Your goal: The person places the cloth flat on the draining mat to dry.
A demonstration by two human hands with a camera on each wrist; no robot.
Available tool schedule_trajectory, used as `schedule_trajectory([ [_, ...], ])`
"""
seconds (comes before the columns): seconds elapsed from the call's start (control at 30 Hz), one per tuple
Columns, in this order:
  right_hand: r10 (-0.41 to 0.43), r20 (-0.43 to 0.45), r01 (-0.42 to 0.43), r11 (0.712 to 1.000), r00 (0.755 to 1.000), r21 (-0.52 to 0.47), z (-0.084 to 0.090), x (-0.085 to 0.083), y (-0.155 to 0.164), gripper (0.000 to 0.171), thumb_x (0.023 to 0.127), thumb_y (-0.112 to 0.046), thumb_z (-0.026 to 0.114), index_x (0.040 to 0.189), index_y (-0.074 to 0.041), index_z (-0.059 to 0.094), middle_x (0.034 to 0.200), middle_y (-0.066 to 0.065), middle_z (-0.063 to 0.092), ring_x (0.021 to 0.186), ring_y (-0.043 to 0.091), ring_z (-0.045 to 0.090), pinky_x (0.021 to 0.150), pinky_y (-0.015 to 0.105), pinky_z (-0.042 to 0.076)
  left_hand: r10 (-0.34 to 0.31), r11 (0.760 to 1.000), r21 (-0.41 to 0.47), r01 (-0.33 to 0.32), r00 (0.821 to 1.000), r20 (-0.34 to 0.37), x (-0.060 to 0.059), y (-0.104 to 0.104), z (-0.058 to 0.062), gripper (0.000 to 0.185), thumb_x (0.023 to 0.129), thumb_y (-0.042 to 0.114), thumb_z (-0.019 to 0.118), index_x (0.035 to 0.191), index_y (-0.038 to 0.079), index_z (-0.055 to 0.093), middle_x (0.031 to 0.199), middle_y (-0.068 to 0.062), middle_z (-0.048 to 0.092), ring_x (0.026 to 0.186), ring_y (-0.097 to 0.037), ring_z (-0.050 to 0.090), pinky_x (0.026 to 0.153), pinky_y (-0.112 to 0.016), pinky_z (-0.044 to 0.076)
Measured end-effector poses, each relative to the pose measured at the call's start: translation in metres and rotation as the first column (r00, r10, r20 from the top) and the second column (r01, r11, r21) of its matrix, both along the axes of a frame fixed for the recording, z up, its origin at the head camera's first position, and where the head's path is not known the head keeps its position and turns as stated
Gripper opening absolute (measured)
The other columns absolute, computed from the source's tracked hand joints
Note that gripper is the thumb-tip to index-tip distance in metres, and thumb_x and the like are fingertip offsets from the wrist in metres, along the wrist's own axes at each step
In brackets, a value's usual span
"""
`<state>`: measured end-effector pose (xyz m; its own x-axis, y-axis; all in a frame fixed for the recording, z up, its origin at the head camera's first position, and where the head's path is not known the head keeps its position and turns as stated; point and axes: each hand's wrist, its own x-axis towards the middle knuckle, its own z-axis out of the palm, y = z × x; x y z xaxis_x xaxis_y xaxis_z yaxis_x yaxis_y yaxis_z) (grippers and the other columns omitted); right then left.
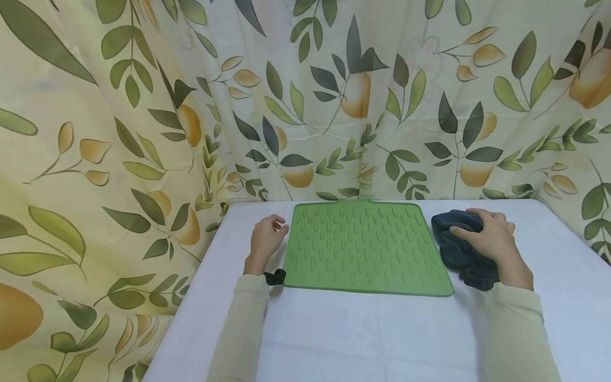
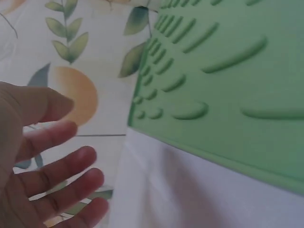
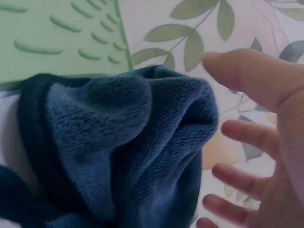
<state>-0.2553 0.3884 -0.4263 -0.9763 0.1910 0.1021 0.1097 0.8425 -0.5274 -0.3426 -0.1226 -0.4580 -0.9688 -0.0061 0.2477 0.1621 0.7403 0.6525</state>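
Observation:
A dark blue cloth (image 1: 455, 246), soft and crumpled, lies beside the right edge of a green ridged mat (image 1: 358, 249). My right hand (image 1: 489, 239) hovers at the cloth's far right side. In the right wrist view the thumb and fingers of that hand (image 3: 266, 133) are spread apart, the fingertips close to the cloth's folds (image 3: 128, 142) without pinching them. My left hand (image 1: 267, 239) is just left of the mat, fingers loosely bent around nothing. The left wrist view shows this hand (image 2: 52, 161) beside the mat's edge (image 2: 213, 161).
A white-covered table (image 1: 334, 334) carries the mat and cloth. Curtains (image 1: 267, 106) with leaf and fruit prints hang behind it and along the left. A small black item (image 1: 275, 277) sits at the left wrist, near the mat's lower left corner.

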Motion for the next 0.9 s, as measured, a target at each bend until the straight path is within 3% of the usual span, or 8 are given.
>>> schedule_trajectory([
  [0.23, 0.033, 0.138, -0.037, 0.999, 0.990, 0.024, -0.011, -0.005, 0.009, 0.099, 0.096, -0.055, 0.062, 0.156, 0.010, 0.017, 0.140, 0.056, 0.014, 0.116, 0.072, 0.025, 0.085, 0.075, 0.034, 0.007, 0.999, -0.040, 0.001, 0.984, 0.181, -0.003, 0.000, -0.014, 0.028, 0.096, 0.025, 0.069, 0.122, 0.014, 0.070, 0.104, -0.007, 0.070, 0.089, -0.025, 0.066, 0.075, -0.039, 0.052],
  [0.5, 0.014, 0.182, -0.019, 0.999, 0.983, 0.028, -0.020, -0.007, 0.015, 0.089, 0.093, -0.042, 0.067, 0.149, 0.015, 0.026, 0.143, 0.052, 0.028, 0.125, 0.074, 0.030, 0.100, 0.078, 0.032, 0.003, 0.999, -0.045, 0.008, 0.971, 0.241, -0.001, 0.003, -0.017, 0.032, 0.092, 0.018, 0.071, 0.123, 0.012, 0.069, 0.093, -0.005, 0.072, 0.081, -0.021, 0.066, 0.073, -0.036, 0.052],
  [0.73, -0.021, 0.144, 0.014, 0.999, 0.989, 0.052, -0.022, -0.001, 0.019, 0.062, 0.091, -0.024, 0.067, 0.137, 0.010, 0.044, 0.132, 0.045, 0.047, 0.113, 0.066, 0.046, 0.086, 0.070, 0.042, -0.036, 0.999, -0.023, 0.044, 0.961, 0.273, 0.001, 0.006, -0.020, 0.038, 0.090, 0.013, 0.075, 0.127, 0.009, 0.067, 0.085, -0.004, 0.069, 0.070, -0.016, 0.062, 0.061, -0.027, 0.047],
  [0.9, -0.034, 0.072, 0.030, 0.998, 0.997, 0.054, -0.014, 0.000, 0.018, 0.054, 0.091, -0.020, 0.064, 0.134, 0.009, 0.049, 0.128, 0.043, 0.052, 0.108, 0.065, 0.050, 0.078, 0.066, 0.044, -0.032, 0.999, -0.010, 0.037, 0.957, 0.287, 0.002, 0.005, -0.017, 0.039, 0.089, 0.010, 0.075, 0.128, 0.008, 0.067, 0.084, -0.004, 0.070, 0.067, -0.015, 0.063, 0.060, -0.026, 0.047],
])
